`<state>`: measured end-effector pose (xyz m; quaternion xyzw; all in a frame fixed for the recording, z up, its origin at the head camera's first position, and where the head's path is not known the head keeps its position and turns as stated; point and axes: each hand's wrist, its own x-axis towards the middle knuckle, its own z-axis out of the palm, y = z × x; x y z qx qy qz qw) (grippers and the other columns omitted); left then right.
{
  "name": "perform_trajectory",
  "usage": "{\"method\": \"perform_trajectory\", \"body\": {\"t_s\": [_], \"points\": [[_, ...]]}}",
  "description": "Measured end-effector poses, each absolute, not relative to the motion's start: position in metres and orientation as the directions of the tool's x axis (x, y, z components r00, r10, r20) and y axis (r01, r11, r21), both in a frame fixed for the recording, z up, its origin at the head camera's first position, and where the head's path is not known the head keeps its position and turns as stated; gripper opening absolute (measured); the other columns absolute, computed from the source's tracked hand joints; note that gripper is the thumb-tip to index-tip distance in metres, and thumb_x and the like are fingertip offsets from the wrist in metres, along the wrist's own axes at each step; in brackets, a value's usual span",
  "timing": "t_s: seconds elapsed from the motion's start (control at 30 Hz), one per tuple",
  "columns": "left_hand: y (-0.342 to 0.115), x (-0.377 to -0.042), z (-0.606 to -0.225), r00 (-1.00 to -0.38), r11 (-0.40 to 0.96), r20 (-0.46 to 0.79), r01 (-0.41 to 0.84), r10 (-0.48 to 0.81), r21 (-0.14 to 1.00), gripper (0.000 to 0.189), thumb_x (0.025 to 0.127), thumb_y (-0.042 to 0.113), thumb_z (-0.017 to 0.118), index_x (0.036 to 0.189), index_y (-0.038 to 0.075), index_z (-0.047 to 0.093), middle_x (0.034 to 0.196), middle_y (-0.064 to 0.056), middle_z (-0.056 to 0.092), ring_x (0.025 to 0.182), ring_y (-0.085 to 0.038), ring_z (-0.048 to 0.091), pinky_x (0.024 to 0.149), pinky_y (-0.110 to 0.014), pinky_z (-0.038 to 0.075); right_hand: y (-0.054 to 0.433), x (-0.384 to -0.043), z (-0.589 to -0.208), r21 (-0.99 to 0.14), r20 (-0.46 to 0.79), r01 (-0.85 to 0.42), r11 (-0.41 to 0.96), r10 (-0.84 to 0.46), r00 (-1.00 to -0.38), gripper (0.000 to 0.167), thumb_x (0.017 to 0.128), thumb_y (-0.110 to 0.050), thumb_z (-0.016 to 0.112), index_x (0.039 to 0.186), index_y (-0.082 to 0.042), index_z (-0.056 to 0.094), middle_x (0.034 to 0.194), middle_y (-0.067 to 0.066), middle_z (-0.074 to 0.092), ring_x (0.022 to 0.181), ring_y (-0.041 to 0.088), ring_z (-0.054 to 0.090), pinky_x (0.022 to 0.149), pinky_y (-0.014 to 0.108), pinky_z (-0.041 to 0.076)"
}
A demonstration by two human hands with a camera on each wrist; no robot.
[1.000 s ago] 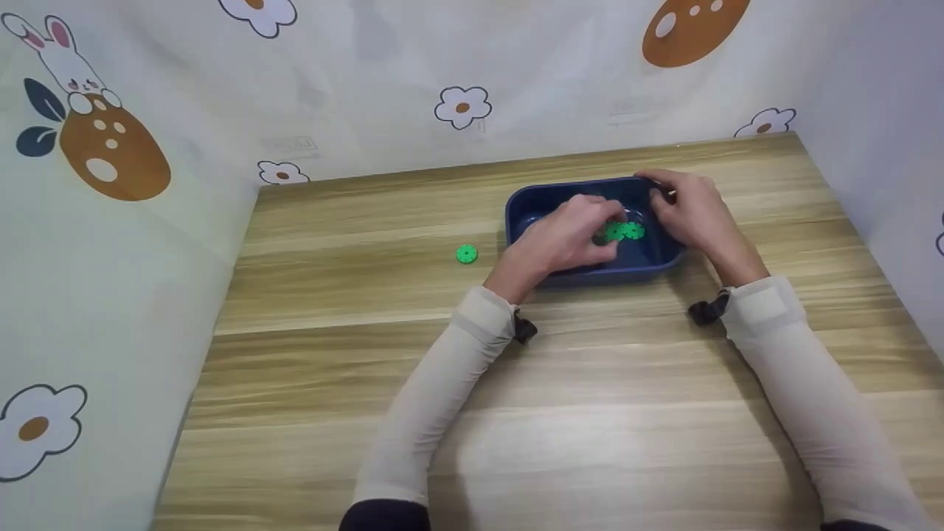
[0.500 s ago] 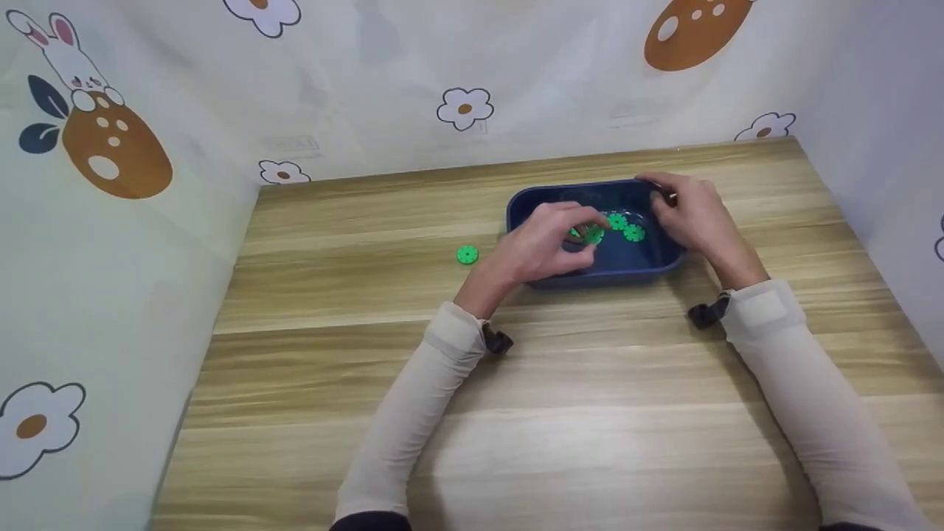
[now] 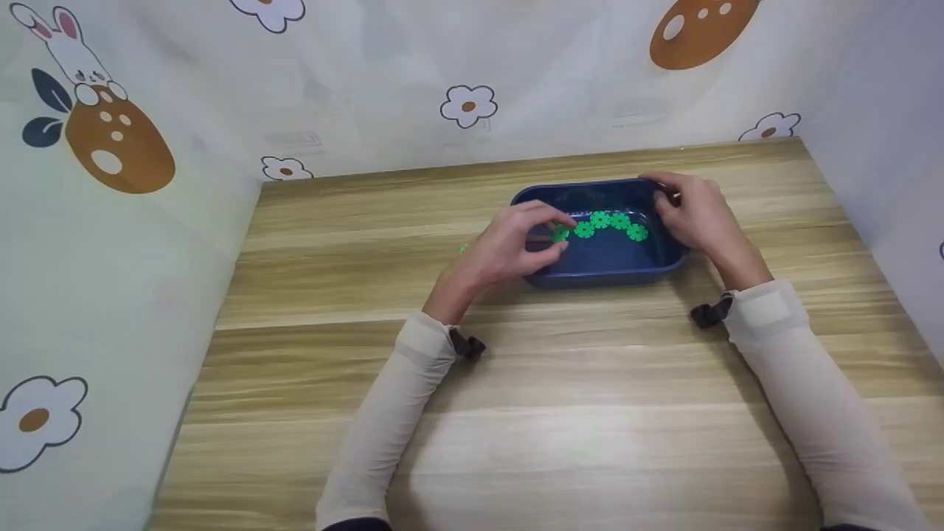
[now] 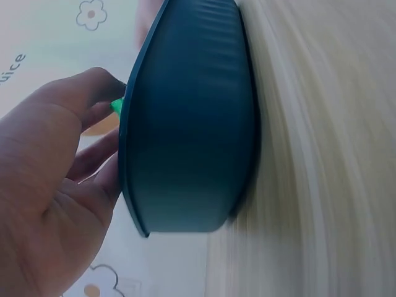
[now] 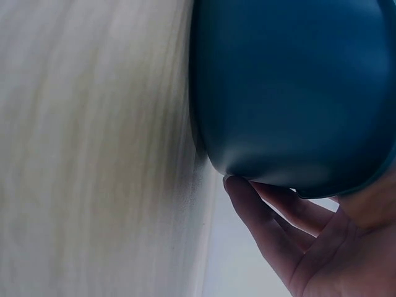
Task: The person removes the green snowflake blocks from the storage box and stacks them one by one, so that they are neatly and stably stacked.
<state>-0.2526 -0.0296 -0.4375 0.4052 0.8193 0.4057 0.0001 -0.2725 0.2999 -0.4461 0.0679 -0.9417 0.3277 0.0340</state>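
Observation:
A dark blue plastic bin [image 3: 590, 276] stands on the table. Inside it, several notched green plastic discs [image 3: 600, 220] lie edge to edge in a curved row. My left hand [image 3: 505, 240] reaches over the bin's left end, thumb and fingers pinching the leftmost green disc [image 3: 562, 234]. In the left wrist view, a bit of green disc [image 4: 116, 106] shows at the thumb tip, the rest hidden behind the rim. My right hand [image 3: 689, 210] grips the bin's right rear corner; the right wrist view has its fingers [image 5: 263, 226] against the outer wall.
Left of the bin, a single green disc [image 3: 463, 249] lies on the wood-grain table [image 3: 332, 295], almost covered by my left hand. Patterned cloth walls [image 3: 383, 96] rise behind and at both sides.
My left hand has moved left across the bin toward its left end, and more of the green row has come into view. The right hand stays at its corner.

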Motion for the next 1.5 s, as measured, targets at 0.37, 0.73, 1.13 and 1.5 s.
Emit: {"method": "perform_trajectory", "body": {"t_s": [0.37,0.73,1.13,1.5], "points": [[-0.061,-0.243,-0.441,-0.701,0.324,0.346,0.635,0.624,0.702,0.026,0.102,0.015,0.072,0.128,0.015,0.077,0.131,-0.003,0.074,0.120,-0.012,0.068,0.102,-0.029,0.062,0.300,-0.272,-0.446,-0.614,0.110,-0.149,0.775,-0.103,-0.989,0.045,0.107,-0.011,0.051,0.149,-0.016,0.067,0.140,0.025,0.070,0.110,0.038,0.067,0.094,0.059,0.056],[-0.102,-0.248,-0.449,-0.773,0.322,0.397,0.588,0.495,0.742,0.028,0.099,0.004,0.073,0.127,0.003,0.075,0.127,-0.012,0.074,0.118,-0.021,0.072,0.100,-0.037,0.064,0.300,-0.272,-0.444,-0.613,0.109,-0.153,0.775,-0.108,-0.988,0.045,0.107,-0.010,0.051,0.150,-0.015,0.066,0.142,0.026,0.068,0.112,0.040,0.066,0.096,0.061,0.055],[-0.130,-0.260,-0.463,-0.857,0.502,0.243,0.471,0.453,0.726,0.028,0.096,0.002,0.076,0.124,-0.002,0.075,0.127,-0.015,0.071,0.115,-0.026,0.072,0.104,-0.036,0.061,0.299,-0.269,-0.443,-0.610,0.092,-0.137,0.780,-0.101,-0.991,0.045,0.108,-0.011,0.051,0.149,-0.019,0.066,0.139,0.027,0.069,0.111,0.039,0.066,0.092,0.059,0.055],[-0.139,-0.262,-0.467,-0.855,0.586,0.175,0.470,0.489,0.660,0.029,0.094,0.006,0.078,0.123,0.002,0.079,0.124,-0.016,0.071,0.118,-0.031,0.067,0.106,-0.042,0.060,0.298,-0.269,-0.442,-0.613,0.073,-0.127,0.780,-0.104,-0.992,0.045,0.109,-0.013,0.051,0.151,-0.019,0.065,0.143,0.027,0.067,0.115,0.040,0.065,0.094,0.061,0.056]]}}
